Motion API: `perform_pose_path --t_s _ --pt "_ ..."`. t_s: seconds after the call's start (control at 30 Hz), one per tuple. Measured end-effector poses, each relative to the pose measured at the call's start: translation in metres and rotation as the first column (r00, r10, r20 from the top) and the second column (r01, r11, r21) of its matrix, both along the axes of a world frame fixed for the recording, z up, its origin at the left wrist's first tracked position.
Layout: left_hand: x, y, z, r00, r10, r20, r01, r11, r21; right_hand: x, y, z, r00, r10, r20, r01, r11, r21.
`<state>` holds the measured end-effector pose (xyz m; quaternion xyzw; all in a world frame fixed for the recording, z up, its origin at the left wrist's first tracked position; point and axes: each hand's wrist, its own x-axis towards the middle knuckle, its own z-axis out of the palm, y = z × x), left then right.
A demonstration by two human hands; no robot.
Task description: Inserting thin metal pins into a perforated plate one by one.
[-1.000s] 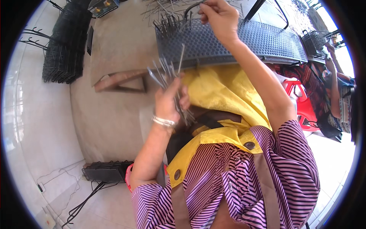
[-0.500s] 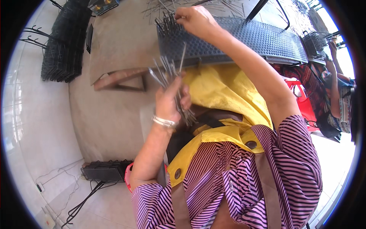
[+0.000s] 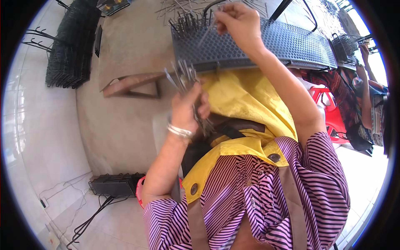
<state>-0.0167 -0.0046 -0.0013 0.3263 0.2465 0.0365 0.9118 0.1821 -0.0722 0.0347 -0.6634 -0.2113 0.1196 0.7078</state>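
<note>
A bundle of thin metal rods [image 3: 183, 75] is gripped in my left hand [image 3: 186, 106], their upper ends fanned out above the fist. My right hand [image 3: 243, 27] pinches a single thin metal rod [image 3: 206, 33], blurred by motion, which slants down to the left over the dark perforated panel [image 3: 287, 43]. At the panel's left end a cluster of metal rods [image 3: 187, 23] stands upright on it. My right fingers are just right of that cluster, apart from it. A yellow apron [image 3: 246, 93] covers my lap below the panel's near edge.
Loose rods [image 3: 250, 6] lie scattered beyond the panel. A reddish-brown angled frame [image 3: 131, 84] sits to its left. Stacked black wire racks [image 3: 68, 46] stand far left, a black rack [image 3: 114, 186] lower left. At right are a red plastic chair [image 3: 331, 108] and another person's arm [image 3: 366, 91].
My right hand has moved right from the upright rods and now shows a single rod in its fingers. The long rod sticking up from my left hand's bundle no longer shows there.
</note>
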Motion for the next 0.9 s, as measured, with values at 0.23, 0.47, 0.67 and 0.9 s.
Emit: perform_pose_path --t_s 0.23,0.47,0.67,0.9 --pt "0.0 0.0 0.002 1.0 -0.004 -0.016 0.004 1.0 0.008 0.014 0.024 -0.015 0.673 -0.213 0.708 0.192 0.975 0.111" --pt "-0.001 0.002 0.004 1.0 -0.006 -0.023 0.006 1.0 -0.002 0.014 0.037 -0.023 0.451 0.095 0.887 0.136 0.975 -0.173" --pt "0.001 0.0 0.005 1.0 -0.02 -0.013 0.02 1.0 0.018 0.015 0.042 -0.017 0.464 0.349 0.814 0.161 0.87 -0.465" --pt "-0.001 0.002 0.001 1.0 -0.025 -0.003 0.025 0.999 0.022 -0.047 -0.004 0.014 0.9 0.435 -0.039 -0.407 0.803 -0.435"
